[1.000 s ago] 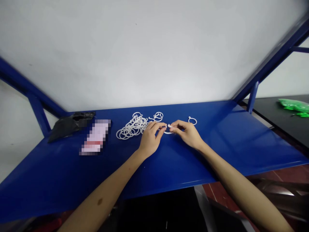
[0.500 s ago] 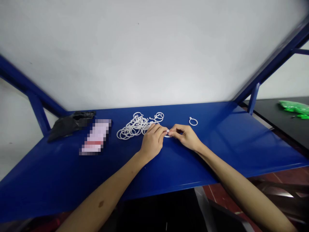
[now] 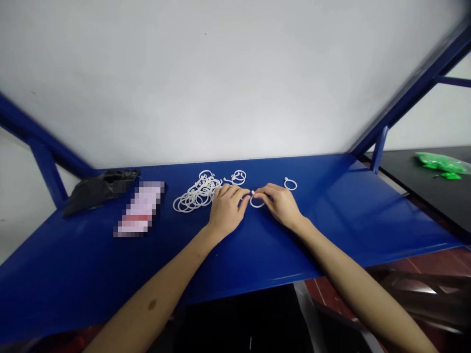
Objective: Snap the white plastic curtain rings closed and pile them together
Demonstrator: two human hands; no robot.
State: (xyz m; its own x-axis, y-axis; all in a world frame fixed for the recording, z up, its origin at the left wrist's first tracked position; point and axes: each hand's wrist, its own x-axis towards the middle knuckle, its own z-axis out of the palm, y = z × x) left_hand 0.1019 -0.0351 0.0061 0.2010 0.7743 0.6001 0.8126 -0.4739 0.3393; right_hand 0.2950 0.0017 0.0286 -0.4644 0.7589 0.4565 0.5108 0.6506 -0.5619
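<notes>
A slim white ring, apparently plastic point(image 3: 257, 207), lies toward the back edge of the counter, right of its midline, with a small knob at its far side. The right hand point(image 3: 280, 205) grips it by that knob, between thumb and forefinger. The left hand point(image 3: 227, 208) is loosely curled, its fingertips just beside the knob; whether they touch it cannot be told at this size. Half a second earlier the fingertips of both hands met over the knob and hid most of the loop. They have since parted slightly, and the ring now shows more fully, its ends apparently joined.

Left of the ring, partly behind the left hand, is a tangled heap of white rings point(image 3: 191, 208); a single white knobbed ring point(image 3: 290, 189) lies to the right, near the back edge. Toward the left end of the blue, smooth-topped counter point(image 3: 265, 255) are a pixelated pink rectangular item point(image 3: 140, 208) and a crumpled black plastic bag point(image 3: 97, 193). Beyond: a pale grey wall point(image 3: 235, 88) and red floor tiles point(image 3: 415, 264).
</notes>
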